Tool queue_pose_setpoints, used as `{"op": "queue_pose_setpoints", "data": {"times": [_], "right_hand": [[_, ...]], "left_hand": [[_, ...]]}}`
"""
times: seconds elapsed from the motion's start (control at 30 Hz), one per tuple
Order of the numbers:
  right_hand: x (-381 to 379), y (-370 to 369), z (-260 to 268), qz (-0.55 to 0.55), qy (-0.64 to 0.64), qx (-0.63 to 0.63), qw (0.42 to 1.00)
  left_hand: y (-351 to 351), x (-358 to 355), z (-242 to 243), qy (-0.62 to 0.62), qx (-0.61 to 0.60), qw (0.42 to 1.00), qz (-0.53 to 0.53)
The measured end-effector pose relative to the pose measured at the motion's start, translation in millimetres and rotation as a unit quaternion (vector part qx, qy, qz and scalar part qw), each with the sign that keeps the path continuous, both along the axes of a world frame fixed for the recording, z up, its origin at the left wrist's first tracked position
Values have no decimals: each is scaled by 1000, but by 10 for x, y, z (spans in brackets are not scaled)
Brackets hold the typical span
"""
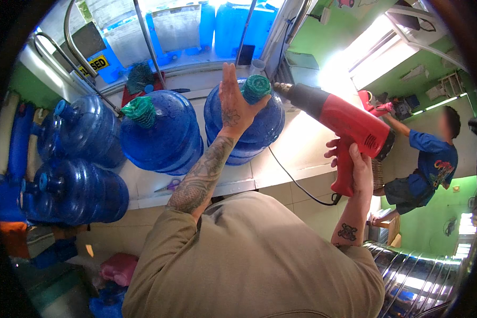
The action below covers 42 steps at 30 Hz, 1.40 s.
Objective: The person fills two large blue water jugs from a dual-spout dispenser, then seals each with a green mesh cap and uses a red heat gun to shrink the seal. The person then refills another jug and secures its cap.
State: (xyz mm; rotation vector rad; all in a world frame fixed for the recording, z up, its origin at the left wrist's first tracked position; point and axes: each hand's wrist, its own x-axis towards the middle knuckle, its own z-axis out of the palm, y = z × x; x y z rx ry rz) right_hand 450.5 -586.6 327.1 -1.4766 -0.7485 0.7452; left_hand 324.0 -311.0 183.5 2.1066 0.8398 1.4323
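My right hand grips the handle of a red heat gun, its metal nozzle pointing left at a green wrap around the neck of a blue water jug. My left hand is raised at the left side of that neck. Its fingers are straight and together, and the thumb is spread out in front of the wrap; whether it presses on the wrap I cannot tell. A second upright blue jug stands to the left, with a looser, wrinkled green plastic seal over its neck.
Several blue jugs lie stacked on the left. Purple-handled scissors lie near the front edge of the white tiled counter. A black cord hangs over that edge. At right, another person reaches toward a red object.
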Motion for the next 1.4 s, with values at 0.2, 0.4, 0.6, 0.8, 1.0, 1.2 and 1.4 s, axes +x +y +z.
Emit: {"op": "queue_pose_setpoints", "data": {"times": [0.2, 0.4, 0.6, 0.8, 1.0, 1.2, 1.4], "right_hand": [[-26, -93, -2, 29, -4, 0, 1000], [-5, -130, 4, 17, -14, -12, 1000], [10, -143, -35, 28, -6, -19, 999], [26, -99, -100, 32, -9, -31, 999], [62, -71, -233, 46, 1, -53, 998], [86, -154, -377, 25, 31, -19, 999], [109, -208, -540, -5, 64, 20, 998]], "left_hand": [[-9, -35, 9, 0, 3, 1000, -18], [-15, -94, -59, -29, 39, 997, -57], [42, -221, -64, -170, -61, 971, -154], [-1, -263, 14, -185, -79, 970, -134], [76, -259, -78, -156, -98, 970, -158], [-77, 41, 11, -276, -152, 947, -58], [346, 224, 337, -167, -389, 846, -325]]}}
